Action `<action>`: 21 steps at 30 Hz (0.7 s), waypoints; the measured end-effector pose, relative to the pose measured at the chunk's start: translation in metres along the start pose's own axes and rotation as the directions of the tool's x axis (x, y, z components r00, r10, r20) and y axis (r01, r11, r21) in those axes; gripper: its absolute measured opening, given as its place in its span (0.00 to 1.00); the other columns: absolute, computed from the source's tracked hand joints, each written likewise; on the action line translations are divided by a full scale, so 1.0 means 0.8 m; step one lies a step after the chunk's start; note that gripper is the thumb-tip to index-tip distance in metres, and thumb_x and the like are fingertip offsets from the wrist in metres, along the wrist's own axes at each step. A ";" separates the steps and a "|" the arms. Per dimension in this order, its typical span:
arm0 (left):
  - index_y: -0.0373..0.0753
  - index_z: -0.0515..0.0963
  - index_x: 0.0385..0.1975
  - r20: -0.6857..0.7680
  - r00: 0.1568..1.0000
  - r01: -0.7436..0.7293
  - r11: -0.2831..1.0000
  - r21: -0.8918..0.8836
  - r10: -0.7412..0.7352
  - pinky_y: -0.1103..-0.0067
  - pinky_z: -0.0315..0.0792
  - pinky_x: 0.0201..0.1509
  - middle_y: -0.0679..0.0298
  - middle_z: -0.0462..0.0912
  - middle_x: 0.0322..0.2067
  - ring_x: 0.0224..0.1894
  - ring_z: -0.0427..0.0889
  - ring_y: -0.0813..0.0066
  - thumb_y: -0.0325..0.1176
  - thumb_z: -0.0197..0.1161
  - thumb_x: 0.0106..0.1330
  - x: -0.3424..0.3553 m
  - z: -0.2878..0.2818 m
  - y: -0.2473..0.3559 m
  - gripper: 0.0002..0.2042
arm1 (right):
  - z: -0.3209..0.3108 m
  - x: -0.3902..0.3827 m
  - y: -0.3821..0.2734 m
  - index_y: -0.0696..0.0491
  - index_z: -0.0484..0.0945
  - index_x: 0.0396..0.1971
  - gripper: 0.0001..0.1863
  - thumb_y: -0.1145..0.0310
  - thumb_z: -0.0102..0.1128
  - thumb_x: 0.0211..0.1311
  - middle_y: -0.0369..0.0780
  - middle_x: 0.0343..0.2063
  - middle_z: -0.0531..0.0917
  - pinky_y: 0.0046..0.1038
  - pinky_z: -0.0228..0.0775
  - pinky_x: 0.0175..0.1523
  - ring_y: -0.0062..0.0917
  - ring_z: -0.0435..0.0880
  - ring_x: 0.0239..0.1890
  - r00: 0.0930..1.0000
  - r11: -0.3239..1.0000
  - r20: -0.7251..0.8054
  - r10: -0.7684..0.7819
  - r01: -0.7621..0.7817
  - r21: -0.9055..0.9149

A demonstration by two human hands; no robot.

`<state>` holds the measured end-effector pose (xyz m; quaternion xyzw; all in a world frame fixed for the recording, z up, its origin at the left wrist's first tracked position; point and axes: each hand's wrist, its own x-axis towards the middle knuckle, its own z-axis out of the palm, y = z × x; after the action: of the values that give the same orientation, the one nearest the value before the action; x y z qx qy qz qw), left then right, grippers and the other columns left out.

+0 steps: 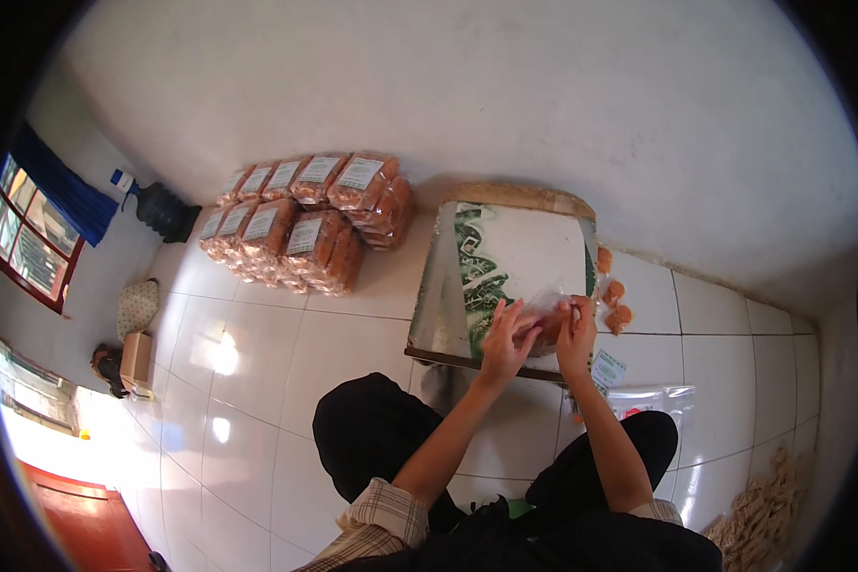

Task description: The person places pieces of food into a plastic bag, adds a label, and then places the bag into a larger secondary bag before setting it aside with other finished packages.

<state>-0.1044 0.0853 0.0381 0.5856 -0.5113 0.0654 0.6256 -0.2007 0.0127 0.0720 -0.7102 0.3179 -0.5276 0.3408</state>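
Over the front right of a low table (534, 243) with a white and green top, both my hands are at a clear plastic bag (547, 303) with reddish-brown pieces inside. My left hand (505, 345) grips the bag's left side, its fingers bent and partly spread over the film. On the other side, my right hand (575, 341) pinches the plastic near its upper edge. What exactly the pieces are is hidden by the hands and the shiny film. A few loose orange-brown pieces (617, 318) lie on the floor just right of the table.
Stacked packs of orange-brown food (305, 234) with pale labels stand along the wall at left. Printed green-white labels (607, 370) and flat clear bags (672, 398) lie by my right knee. A water jug (165, 212) and cardboard box (136, 357) stand further left; pale fibrous material (758, 515) lies lower right.
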 end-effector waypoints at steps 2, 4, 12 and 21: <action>0.34 0.64 0.53 -0.014 0.982 0.183 0.962 -0.203 -0.190 0.68 0.64 0.55 0.59 0.79 0.37 0.46 0.75 0.64 0.26 0.67 0.51 -0.002 0.008 0.007 0.28 | 0.001 -0.001 0.000 0.57 0.68 0.36 0.04 0.78 0.48 0.61 0.43 0.24 0.74 0.25 0.66 0.32 0.28 0.75 0.27 0.999 0.999 -0.028 0.015 -0.015 -0.030; 0.36 0.66 0.52 -0.094 0.973 0.196 0.971 -0.139 -0.210 0.67 0.64 0.54 0.61 0.78 0.33 0.43 0.75 0.65 0.28 0.67 0.51 0.012 0.012 0.025 0.27 | -0.002 -0.002 0.005 0.57 0.68 0.36 0.05 0.79 0.48 0.60 0.43 0.25 0.74 0.25 0.66 0.32 0.28 0.76 0.27 1.000 0.999 -0.023 0.021 -0.022 -0.048; 0.38 0.73 0.27 0.078 0.997 -0.012 0.997 0.078 0.006 0.68 0.64 0.52 0.65 0.76 0.24 0.32 0.75 0.68 0.30 0.66 0.51 0.056 0.004 0.013 0.08 | -0.008 0.003 0.012 0.57 0.69 0.39 0.09 0.78 0.52 0.57 0.43 0.26 0.75 0.25 0.67 0.35 0.30 0.76 0.27 0.998 1.000 0.058 -0.010 0.011 -0.018; 0.36 0.73 0.24 -0.005 0.999 0.043 0.999 0.026 -0.043 0.71 0.69 0.45 0.63 0.76 0.22 0.28 0.75 0.64 0.28 0.66 0.50 0.052 0.015 0.016 0.08 | -0.045 0.031 0.017 0.57 0.72 0.38 0.24 0.66 0.71 0.39 0.41 0.36 0.76 0.31 0.69 0.41 0.29 0.78 0.37 0.905 0.962 0.414 -0.100 0.194 -0.194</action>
<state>-0.1004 0.0579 0.0743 0.6044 -0.4962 0.0599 0.6204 -0.2305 -0.0208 0.0816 -0.8597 0.2458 -0.3551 0.2727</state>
